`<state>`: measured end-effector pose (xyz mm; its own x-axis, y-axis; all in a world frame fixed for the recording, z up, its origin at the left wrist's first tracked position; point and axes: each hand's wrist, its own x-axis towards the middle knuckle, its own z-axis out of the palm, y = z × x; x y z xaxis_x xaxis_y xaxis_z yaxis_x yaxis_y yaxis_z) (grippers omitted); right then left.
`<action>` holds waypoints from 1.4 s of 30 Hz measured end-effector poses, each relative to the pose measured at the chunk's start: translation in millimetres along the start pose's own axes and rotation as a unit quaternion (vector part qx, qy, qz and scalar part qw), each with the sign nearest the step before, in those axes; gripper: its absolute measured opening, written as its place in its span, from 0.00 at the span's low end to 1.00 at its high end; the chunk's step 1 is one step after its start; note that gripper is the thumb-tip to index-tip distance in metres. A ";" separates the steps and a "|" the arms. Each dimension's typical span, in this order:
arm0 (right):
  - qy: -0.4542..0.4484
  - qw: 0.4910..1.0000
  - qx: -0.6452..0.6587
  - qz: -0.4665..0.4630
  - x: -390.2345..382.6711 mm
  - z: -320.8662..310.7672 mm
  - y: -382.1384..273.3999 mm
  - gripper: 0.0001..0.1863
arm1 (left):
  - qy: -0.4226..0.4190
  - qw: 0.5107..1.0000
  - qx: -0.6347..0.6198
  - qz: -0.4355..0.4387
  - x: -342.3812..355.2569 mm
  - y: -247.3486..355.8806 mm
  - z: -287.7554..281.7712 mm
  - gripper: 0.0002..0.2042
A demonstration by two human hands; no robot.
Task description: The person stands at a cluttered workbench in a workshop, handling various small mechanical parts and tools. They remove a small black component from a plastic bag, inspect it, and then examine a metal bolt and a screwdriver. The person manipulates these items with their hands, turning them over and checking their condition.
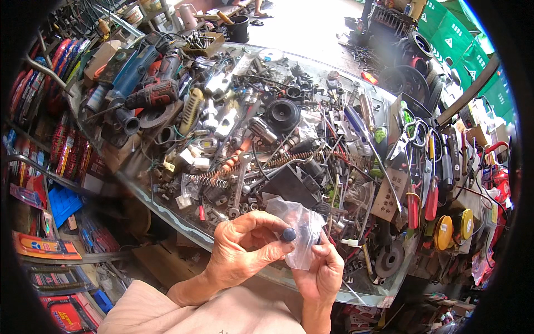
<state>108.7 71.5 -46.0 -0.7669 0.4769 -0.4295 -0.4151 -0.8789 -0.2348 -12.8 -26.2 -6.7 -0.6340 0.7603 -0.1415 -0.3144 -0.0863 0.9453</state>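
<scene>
Near the front edge of a cluttered glass-topped table [161, 210], my left hand [240, 247] pinches a small dark, round-ended piece [288, 234] between thumb and forefinger. I cannot make out its exact kind. Right beside it, my right hand [321, 271] grips a see-through plastic bag [305, 245] by its side. The bag stands up between the two hands, and something dark shows faintly through it. Just beyond the bag lies a flat black panel [292, 186] among loose metal parts.
Coil springs [208, 181], a black round horn-like part [282, 114] and a red-black cordless drill [153, 93] crowd the table. Scissors [409, 139] and pliers [413, 209] hang at the right. Packaged goods [47, 246] fill racks at the left.
</scene>
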 end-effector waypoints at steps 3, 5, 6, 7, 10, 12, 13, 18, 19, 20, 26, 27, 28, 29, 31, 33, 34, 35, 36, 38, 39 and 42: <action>0.003 1.000 -0.012 -0.003 -0.2 0.8 0.6 0.32 | -0.007 0.999 0.023 0.026 -3.5 -1.0 0.4 0.12; 0.006 1.000 -0.024 -0.004 0.5 1.4 0.3 0.31 | -0.012 0.999 0.030 0.030 -3.5 -2.1 0.0 0.12; 0.005 1.000 -0.030 -0.004 0.5 1.8 0.0 0.31 | -0.012 0.999 0.035 0.031 -3.3 -3.3 -0.7 0.12; 0.005 0.999 -0.035 -0.004 0.4 2.0 -0.1 0.31 | -0.012 0.999 0.040 0.033 -3.0 -4.5 -1.3 0.12; 0.010 0.999 -0.032 -0.004 1.2 0.6 1.4 0.30 | -0.016 0.995 0.066 0.075 -1.4 -8.0 -3.4 0.12; 0.009 0.999 -0.034 -0.005 1.2 -0.1 1.3 0.30 | -0.019 0.991 0.102 0.080 -2.6 -7.0 -3.1 0.12; 0.008 0.999 -0.035 -0.006 0.9 -0.1 1.2 0.30 | -0.021 0.989 0.120 0.082 -3.4 -6.0 -2.7 0.12; 0.014 0.999 -0.045 -0.009 1.9 -0.1 2.4 0.30 | -0.016 0.976 0.181 0.120 -4.7 -5.9 0.8 0.13; 0.014 0.999 -0.048 -0.010 1.7 -0.4 2.7 0.30 | -0.013 0.973 0.190 0.130 -5.0 -6.3 0.9 0.13; 0.016 0.999 -0.049 -0.012 1.2 -0.8 3.2 0.30 | -0.016 0.978 0.174 0.117 -5.7 -8.1 -0.1 0.13; 0.029 0.997 -0.059 -0.027 -0.1 3.1 4.8 0.30 | -0.040 0.997 0.065 -0.021 -6.6 -6.3 -5.8 0.12; 0.027 0.997 -0.061 -0.027 -0.1 2.9 4.9 0.30 | -0.030 0.999 0.026 -0.022 -6.2 -4.2 -2.9 0.12; 0.024 0.997 -0.063 -0.026 -0.1 2.5 4.9 0.30 | -0.019 0.999 -0.013 -0.023 -5.2 -0.5 2.7 0.12; 0.024 0.997 -0.062 -0.026 0.2 2.0 5.1 0.30 | -0.009 0.998 -0.052 -0.024 -4.8 1.4 5.5 0.12; 0.023 0.998 -0.060 -0.027 0.3 1.3 5.2 0.30 | -0.044 0.995 -0.061 -0.059 -7.5 3.0 0.7 0.13; 0.016 0.998 -0.057 -0.021 -0.6 0.3 4.2 0.30 | -0.056 0.994 -0.054 -0.078 -9.8 2.4 -0.9 0.13; 0.011 0.998 -0.056 -0.018 -0.8 0.1 4.0 0.30 | -0.052 0.995 -0.043 -0.078 -10.8 0.9 -0.3 0.14; 0.014 0.998 -0.060 -0.020 -0.6 0.7 4.4 0.30 | -0.047 0.995 -0.031 -0.078 -12.0 -0.9 -0.2 0.14; 0.017 0.998 -0.063 -0.023 -0.6 1.7 4.6 0.30 | -0.052 0.997 -0.008 -0.055 -13.3 -3.9 -2.6 0.15; 0.016 0.997 -0.066 -0.029 -0.2 1.9 4.9 0.30 | -0.040 0.995 0.081 0.034 -12.4 -5.3 -2.4 0.16; 0.013 0.997 -0.065 -0.031 0.4 0.8 5.6 0.30 | -0.033 0.989 0.125 0.078 -12.3 -6.3 -2.4 0.16; 0.009 0.998 -0.061 -0.033 0.6 0.9 6.1 0.31 | -0.018 0.970 0.189 0.152 -10.7 -13.6 -2.9 0.17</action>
<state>105.4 66.5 -46.9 -0.7309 0.5346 -0.4242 -0.4013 -0.8395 -0.3663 -3.8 -35.1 -19.0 -0.6296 0.7592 0.1651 0.1686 -0.0739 0.9829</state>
